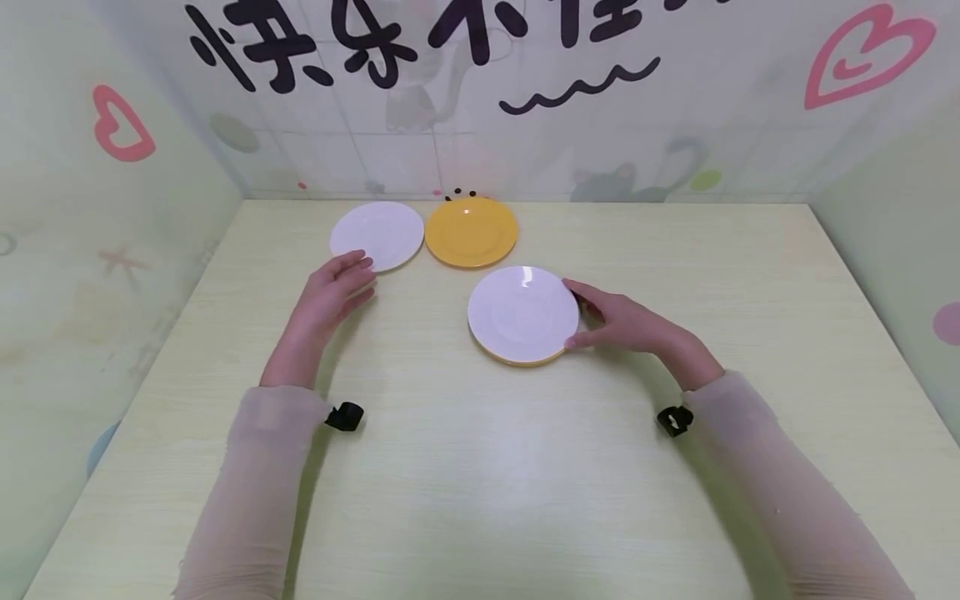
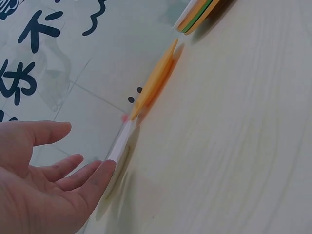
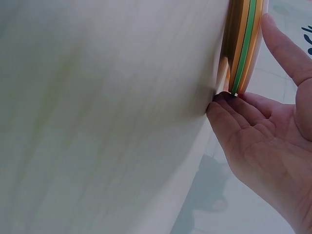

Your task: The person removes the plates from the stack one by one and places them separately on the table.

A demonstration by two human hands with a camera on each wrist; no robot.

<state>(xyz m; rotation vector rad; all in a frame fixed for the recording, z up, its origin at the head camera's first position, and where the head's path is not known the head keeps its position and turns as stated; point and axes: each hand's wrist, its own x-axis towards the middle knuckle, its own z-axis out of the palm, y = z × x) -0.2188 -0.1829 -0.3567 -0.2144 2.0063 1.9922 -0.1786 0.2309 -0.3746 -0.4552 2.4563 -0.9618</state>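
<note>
In the head view, a stack of plates (image 1: pixel 522 312) stands near the middle of the table, a white plate on top. The right wrist view shows its layers edge-on: a green plate (image 3: pixel 245 53) between orange ones, under the white one. My right hand (image 1: pixel 626 323) holds the stack at its right rim, thumb by the top plate and fingers around the lower edge. At the back left lies a single white plate (image 1: pixel 378 233). My left hand (image 1: pixel 330 292) is at its near edge, fingers loosely extended, thumb apart, gripping nothing. Beside that plate lies an orange plate (image 1: pixel 471 233).
The pale wooden table (image 1: pixel 480 483) meets a printed back wall (image 1: pixel 487 150) right behind the far plates. Side walls rise at left and right. Each sleeve carries a small black device (image 1: pixel 345 416) at the wrist.
</note>
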